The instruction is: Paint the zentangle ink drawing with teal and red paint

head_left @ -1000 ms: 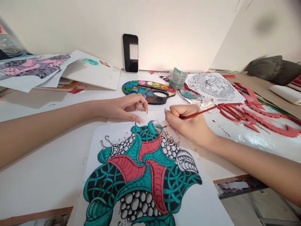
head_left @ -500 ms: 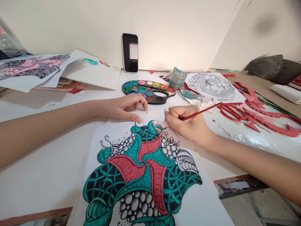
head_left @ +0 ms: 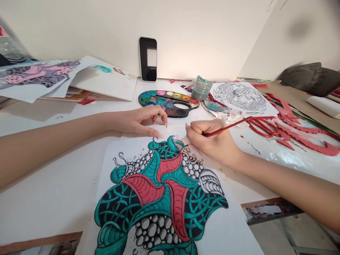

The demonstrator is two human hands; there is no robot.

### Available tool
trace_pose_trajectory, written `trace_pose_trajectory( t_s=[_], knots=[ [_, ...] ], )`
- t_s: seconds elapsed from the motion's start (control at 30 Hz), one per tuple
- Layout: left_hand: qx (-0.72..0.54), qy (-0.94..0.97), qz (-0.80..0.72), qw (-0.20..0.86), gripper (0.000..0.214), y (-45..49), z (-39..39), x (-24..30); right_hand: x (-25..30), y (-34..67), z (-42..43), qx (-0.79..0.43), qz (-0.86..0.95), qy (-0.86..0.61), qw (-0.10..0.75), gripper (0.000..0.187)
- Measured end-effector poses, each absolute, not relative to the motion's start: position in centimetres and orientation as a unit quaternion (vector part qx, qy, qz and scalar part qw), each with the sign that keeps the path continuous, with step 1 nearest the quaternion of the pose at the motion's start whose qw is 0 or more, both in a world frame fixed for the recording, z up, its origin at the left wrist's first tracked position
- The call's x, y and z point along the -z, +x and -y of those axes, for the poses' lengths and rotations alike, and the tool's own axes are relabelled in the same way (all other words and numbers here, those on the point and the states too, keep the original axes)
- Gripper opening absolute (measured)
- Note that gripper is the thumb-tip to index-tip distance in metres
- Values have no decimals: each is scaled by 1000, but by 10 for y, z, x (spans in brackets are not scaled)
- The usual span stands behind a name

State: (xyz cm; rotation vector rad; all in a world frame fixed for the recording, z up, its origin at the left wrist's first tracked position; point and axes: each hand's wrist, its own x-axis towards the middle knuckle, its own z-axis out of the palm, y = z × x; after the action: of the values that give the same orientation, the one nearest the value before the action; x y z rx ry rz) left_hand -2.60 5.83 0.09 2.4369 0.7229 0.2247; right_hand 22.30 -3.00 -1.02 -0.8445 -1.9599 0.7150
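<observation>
A patterned drawing (head_left: 164, 191) in teal, red and black lies on white paper in front of me, with some leaf shapes and pebble shapes uncoloured. My right hand (head_left: 212, 138) is closed round a red-handled paintbrush (head_left: 228, 126), its tip at the leaf shape near the drawing's top. Resting at the paper's upper edge, my left hand (head_left: 145, 120) holds nothing, its fingers bent and apart. Just beyond the left hand lies a black paint palette (head_left: 187, 110) with many coloured wells and a dark brush across it. A jar of cloudy water (head_left: 201, 88) stands right of the palette.
A phone (head_left: 148, 59) leans upright against the wall. Painted sheets (head_left: 39, 76) and a white board (head_left: 111, 83) lie at the left. To the right are a dragon line drawing (head_left: 241, 97), red-handled scissors (head_left: 262, 127), red paper strips (head_left: 305, 132) and a crumpled, paint-stained wipe (head_left: 233, 116).
The brush tip has shifted very slightly at the top leaf shape. My left hand stays in the same place, and the view moves only a little.
</observation>
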Motion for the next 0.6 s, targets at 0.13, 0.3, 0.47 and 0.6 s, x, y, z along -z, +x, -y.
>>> trace_pose_trajectory(
  t_s=[0.13, 0.3, 0.47, 0.6],
  knots=[
    [-83, 914, -271, 290, 46, -26, -59, 0, 12, 223, 29, -273, 791, -325, 441, 46],
    [-84, 913, -269, 295, 45, -25, -58, -1, 13, 224, 28, -271, 800, -308, 438, 46],
    [-83, 915, -267, 292, 46, -25, -58, -2, 13, 224, 29, -271, 801, -309, 436, 48],
    [-86, 915, -259, 296, 44, -25, -58, -2, 12, 224, 29, -267, 794, -323, 441, 47]
  ],
)
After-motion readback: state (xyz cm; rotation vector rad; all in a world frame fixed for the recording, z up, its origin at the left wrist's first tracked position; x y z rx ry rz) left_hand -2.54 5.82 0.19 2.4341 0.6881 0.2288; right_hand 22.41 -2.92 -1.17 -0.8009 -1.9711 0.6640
